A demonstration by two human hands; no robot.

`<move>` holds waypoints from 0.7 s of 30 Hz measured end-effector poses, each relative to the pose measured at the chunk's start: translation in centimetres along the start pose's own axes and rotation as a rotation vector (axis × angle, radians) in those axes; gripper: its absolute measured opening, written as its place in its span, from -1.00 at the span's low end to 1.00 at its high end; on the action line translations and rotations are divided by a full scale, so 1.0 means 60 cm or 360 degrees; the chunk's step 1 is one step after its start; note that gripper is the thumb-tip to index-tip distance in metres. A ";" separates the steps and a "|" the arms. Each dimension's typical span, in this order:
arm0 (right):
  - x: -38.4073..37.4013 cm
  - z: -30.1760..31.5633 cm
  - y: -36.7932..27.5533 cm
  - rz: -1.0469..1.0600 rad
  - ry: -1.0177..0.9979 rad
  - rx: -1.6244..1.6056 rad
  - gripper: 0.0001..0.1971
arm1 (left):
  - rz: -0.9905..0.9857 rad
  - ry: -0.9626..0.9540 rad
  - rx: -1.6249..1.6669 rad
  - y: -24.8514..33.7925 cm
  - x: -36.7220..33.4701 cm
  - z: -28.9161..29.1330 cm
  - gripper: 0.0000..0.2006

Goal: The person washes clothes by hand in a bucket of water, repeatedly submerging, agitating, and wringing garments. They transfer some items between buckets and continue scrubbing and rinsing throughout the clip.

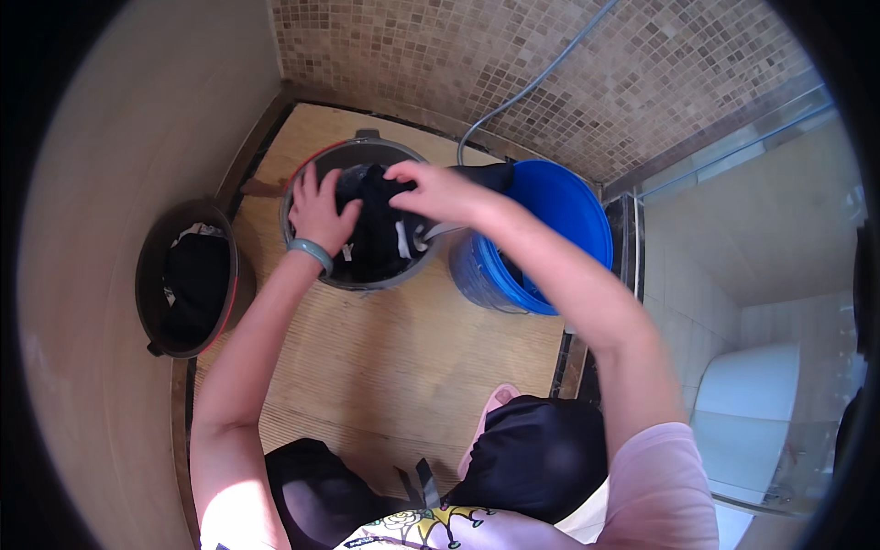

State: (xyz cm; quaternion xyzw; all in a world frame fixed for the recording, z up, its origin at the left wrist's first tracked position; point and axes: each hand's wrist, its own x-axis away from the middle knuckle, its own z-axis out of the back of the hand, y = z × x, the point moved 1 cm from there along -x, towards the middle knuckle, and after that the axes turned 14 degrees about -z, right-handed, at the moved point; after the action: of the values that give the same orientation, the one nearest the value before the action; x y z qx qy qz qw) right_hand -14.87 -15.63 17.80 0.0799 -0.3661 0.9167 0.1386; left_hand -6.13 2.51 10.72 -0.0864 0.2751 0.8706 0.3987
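Note:
A grey bucket (368,137) with a red line at its rim stands ahead of me, holding wet-looking black cloth (371,243) with small white parts. My left hand (321,213) lies over the bucket's left side, fingers spread, touching the cloth; a pale green bangle (310,256) circles its wrist. My right hand (426,192) reaches in from the right, thumb and fingers curled round a fold of the black cloth. Beyond my right forearm stands a blue bucket (573,206), with dark cloth (490,174) over its left rim. What lies deep in both buckets is partly hidden.
At the left wall, another dark bucket (240,284) holds black cloth (197,275). A grey hose (541,81) hangs along the mosaic wall (394,55). Ribbed tan flooring (394,339) lies under the buckets. Glass (779,229) and a white toilet (747,403) are at the right.

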 end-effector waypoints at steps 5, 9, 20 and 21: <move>0.091 0.157 0.111 -0.0555 -0.0427 -0.0226 -0.89 | -0.0086 -0.0964 0.0034 0.086 -0.012 -0.018 -0.10; 0.126 0.129 0.239 -0.1089 -0.0476 -0.0051 -0.49 | -0.0050 -0.1419 -0.0282 0.091 -0.034 -0.059 -0.21; 0.062 -0.084 0.345 -0.0721 -0.0125 -0.0277 -0.58 | -0.0266 -0.1389 -0.0291 0.066 -0.017 -0.117 -0.48; 0.064 -0.078 0.330 -0.0814 -0.0184 -0.0450 -0.64 | -0.0216 -0.1434 -0.0239 0.062 -0.024 -0.112 -0.47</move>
State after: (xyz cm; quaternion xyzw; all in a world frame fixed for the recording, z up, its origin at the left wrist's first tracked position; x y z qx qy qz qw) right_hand -24.90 -25.38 2.52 0.2016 -0.4654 0.7859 0.3538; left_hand -8.37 -4.10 7.16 0.2542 0.0042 0.8108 0.5272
